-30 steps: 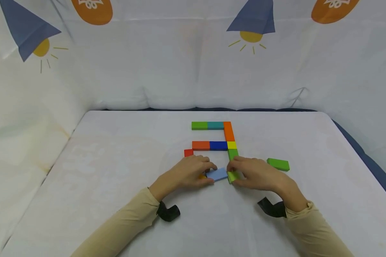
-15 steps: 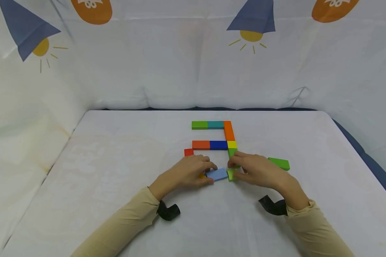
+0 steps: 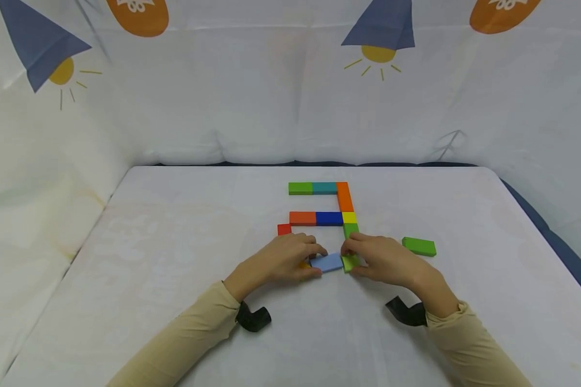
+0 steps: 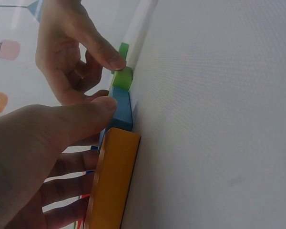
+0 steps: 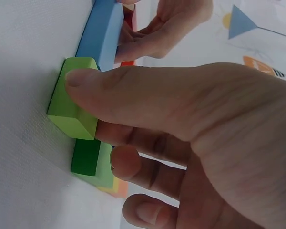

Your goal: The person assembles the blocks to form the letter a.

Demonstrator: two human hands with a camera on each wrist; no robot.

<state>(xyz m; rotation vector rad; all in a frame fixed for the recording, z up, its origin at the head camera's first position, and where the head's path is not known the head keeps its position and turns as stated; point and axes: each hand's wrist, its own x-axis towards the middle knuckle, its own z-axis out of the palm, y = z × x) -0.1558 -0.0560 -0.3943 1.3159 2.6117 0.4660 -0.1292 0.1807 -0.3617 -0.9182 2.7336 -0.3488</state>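
Note:
My left hand pinches a light blue block between thumb and fingers, low on the white table. Against that block's right end sits a light green block, which my right hand grips with the thumb on its near face. A yellow-orange block lies beside the light blue one, mostly hidden under my left hand in the head view. Just beyond my right fingers a green block runs up to a small yellow block. A red block shows past my left knuckles.
Farther back, an orange-red block and a dark blue block form a row. Behind them lie a green block, a teal block and an upright-running orange block. One loose green block lies right of my right hand.
The light green block has shifted slightly away from me, toward the green block beyond it. My right hand moved a little forward, then back. My left hand and the light blue block stay put.

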